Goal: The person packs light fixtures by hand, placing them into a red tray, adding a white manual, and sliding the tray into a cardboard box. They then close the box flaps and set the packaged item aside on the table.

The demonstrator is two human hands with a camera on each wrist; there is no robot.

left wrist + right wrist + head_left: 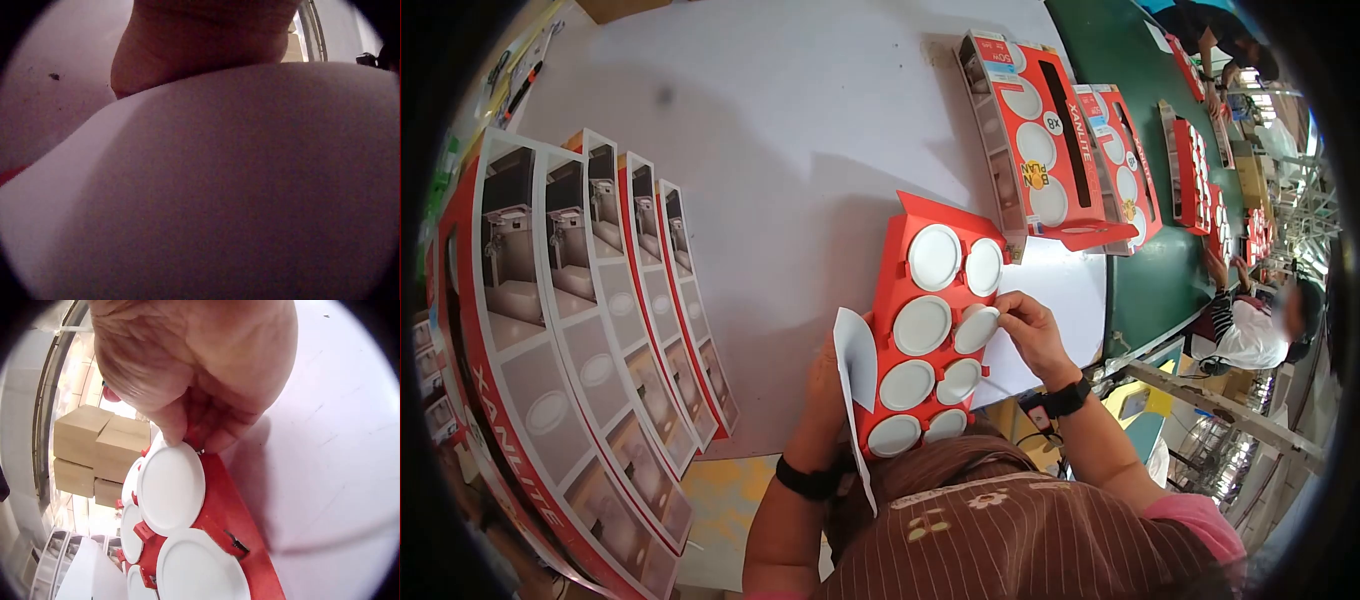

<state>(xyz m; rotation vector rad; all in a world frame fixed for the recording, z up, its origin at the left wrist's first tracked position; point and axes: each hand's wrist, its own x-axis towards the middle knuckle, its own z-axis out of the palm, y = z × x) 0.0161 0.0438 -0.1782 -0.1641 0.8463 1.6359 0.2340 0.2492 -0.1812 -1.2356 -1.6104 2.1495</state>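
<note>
A red carton (pixel 887 275) with two rows of white round lights stands in front of the person, its pale side flap (pixel 855 355) folded out to the left. My right hand (pixel 1035 335) pinches the rim of one tilted round light (pixel 977 330) in the right-hand row. In the right wrist view, thumb and fingertips meet at the edge of that light (pixel 171 490), close over the red card. My left hand (pixel 824 380) is at the carton's left side, its fingers hidden behind the flap; in the left wrist view the flap (pixel 250 175) covers most of the hand.
Several printed cartons (pixel 525 300) stand in a row at the left. Two filled red cartons, a nearer one (pixel 1040 140) and a farther one (pixel 1120 170), lie at the right near the green surface (pixel 1140 290). Other people work along it, one in a white top (pixel 1250 330).
</note>
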